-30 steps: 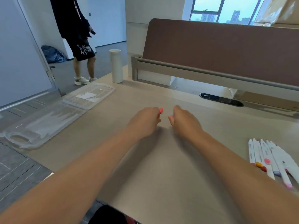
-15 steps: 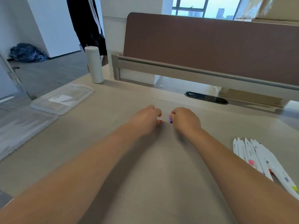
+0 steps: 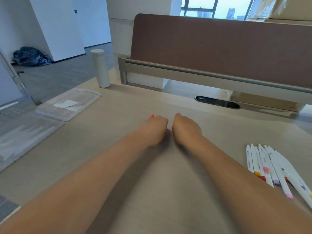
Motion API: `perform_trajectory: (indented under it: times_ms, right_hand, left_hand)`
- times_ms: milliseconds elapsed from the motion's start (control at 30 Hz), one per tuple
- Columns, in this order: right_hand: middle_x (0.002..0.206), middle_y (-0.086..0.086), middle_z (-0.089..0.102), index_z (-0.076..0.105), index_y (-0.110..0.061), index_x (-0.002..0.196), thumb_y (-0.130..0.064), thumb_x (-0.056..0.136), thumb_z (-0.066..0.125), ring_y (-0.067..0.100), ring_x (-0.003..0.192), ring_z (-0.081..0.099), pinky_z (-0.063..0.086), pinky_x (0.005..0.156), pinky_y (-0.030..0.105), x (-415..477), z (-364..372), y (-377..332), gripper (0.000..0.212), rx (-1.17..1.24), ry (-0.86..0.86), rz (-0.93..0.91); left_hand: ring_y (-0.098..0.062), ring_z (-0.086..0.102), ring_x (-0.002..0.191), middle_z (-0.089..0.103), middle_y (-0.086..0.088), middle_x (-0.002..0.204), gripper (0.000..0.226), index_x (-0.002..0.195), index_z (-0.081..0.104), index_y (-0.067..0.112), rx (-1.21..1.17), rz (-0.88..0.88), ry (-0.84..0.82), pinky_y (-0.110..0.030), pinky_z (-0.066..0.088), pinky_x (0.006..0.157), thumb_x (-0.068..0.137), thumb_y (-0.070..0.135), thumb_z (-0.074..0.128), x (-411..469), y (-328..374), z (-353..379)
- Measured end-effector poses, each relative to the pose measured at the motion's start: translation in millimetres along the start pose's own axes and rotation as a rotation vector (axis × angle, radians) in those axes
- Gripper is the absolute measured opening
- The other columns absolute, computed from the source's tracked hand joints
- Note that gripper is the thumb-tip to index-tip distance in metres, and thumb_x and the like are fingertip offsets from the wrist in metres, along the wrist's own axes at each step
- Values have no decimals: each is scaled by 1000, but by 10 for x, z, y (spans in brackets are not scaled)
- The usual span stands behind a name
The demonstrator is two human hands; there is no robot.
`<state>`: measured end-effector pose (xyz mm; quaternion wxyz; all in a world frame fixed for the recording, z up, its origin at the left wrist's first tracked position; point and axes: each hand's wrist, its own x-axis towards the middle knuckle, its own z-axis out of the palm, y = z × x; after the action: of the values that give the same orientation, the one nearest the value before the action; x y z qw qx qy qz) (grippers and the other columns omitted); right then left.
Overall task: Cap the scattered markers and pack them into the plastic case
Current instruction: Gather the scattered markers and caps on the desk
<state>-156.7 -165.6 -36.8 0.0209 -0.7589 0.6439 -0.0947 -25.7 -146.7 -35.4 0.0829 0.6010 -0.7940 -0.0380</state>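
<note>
Left hand grips a red-tipped marker; right hand curled beside it, hold hidden. Other markers at four o'clock, case at nine.

Quantities on the desk: white markers in the loose group at right, at least six, overlap preventing an exact count; one red-ended marker in the left hand; one right hand; one open plastic case, two halves; one white bottle; one cable grommet.
</note>
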Motion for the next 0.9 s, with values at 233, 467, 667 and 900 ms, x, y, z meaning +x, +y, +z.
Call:
perform_trajectory:
  times_ms: [233, 467, 667, 900]
  right_hand:
    - [98, 18, 61, 40, -9, 97, -6, 93, 46, 38, 90, 59, 35, 65, 35, 2, 51, -88, 8, 110, 47, -46]
    - [102, 16, 63, 55, -7, 102, -16, 95, 48, 36, 92, 58, 41, 69, 34, 153, 155, -103, 13, 228, 66, -25]
    - [101, 15, 64, 57, -8, 100, -17, 95, 47, 35, 91, 57, 43, 68, 34, 225, 171, -125, 14, 224, 69, -42]
    - [104, 13, 64, 58, -11, 102, -20, 95, 48, 35, 93, 58, 44, 71, 35, 268, 172, -105, 16, 237, 59, -42]
  left_hand:
    - [-32, 57, 108, 63, -14, 111, 21, 113, 57, 8, -167, -75, 70, -27, 35, 76, 96, 12, 45, -121, -131, -23]
    - [-24, 53, 90, 65, -12, 113, 22, 115, 62, 7, -254, -292, 210, -24, 32, 70, 101, 16, 48, 7, -395, -113]
    - [-35, 60, 101, 64, -18, 111, 19, 106, 61, 6, -52, -260, 133, -32, 40, 73, 100, 21, 50, 222, -382, -39]
    - [-36, 60, 104, 61, -17, 115, 23, 116, 61, 10, 57, -186, 55, -37, 47, 80, 99, 21, 51, 329, -317, 4]
